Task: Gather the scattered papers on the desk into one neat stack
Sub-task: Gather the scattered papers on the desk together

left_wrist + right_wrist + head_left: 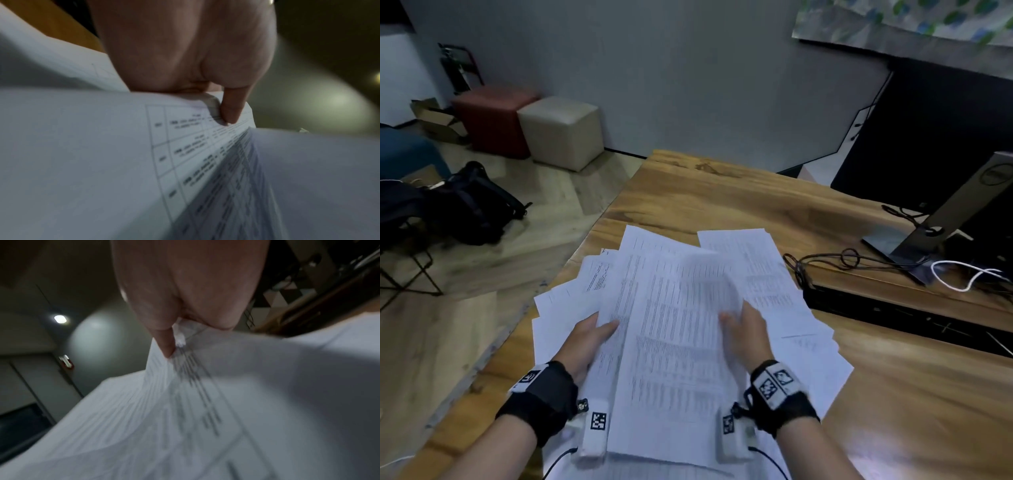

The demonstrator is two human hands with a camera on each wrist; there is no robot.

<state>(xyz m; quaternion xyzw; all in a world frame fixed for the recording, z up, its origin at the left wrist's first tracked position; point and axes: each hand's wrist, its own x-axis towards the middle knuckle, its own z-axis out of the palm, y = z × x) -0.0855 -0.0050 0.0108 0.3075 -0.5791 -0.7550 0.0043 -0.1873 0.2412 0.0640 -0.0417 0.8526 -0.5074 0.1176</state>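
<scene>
Nearest the head camera, two forearms with black wrist straps carrying white camera units are seen reaching forward over a wooden desk (pixel 722 195). A bundle of printed sheets (pixel 678 329) is held between the two hands, lifted slightly above the other papers and blurred. The left hand (pixel 585 337) grips the bundle's left edge; in the left wrist view the thumb (pixel 232 107) is pressed down on the top sheet, which bears a printed table, with the fingers hidden beneath. The right hand (pixel 748 334) grips the bundle's right edge; in the right wrist view its thumb (pixel 164 344) is pinched onto crumpled paper, with the other fingers out of sight under the sheets.

Loose papers (pixel 774 281) are spread beneath and around the bundle, fanned out unevenly across the desk's near left part, some reaching close to the left edge. It cannot be told how many sheets there are.

Toward the right edge of the desk, a black keyboard (pixel 893 308) is seen just beside the papers, with tangled black cables (pixel 822 260) and a white cable (pixel 962 274) behind it. A monitor stand (pixel 945 219) rests at the far right. On the floor to the left, a red cube stool (pixel 493 120), a beige cube stool (pixel 561 132) and a black backpack (pixel 472 202) are visible.
</scene>
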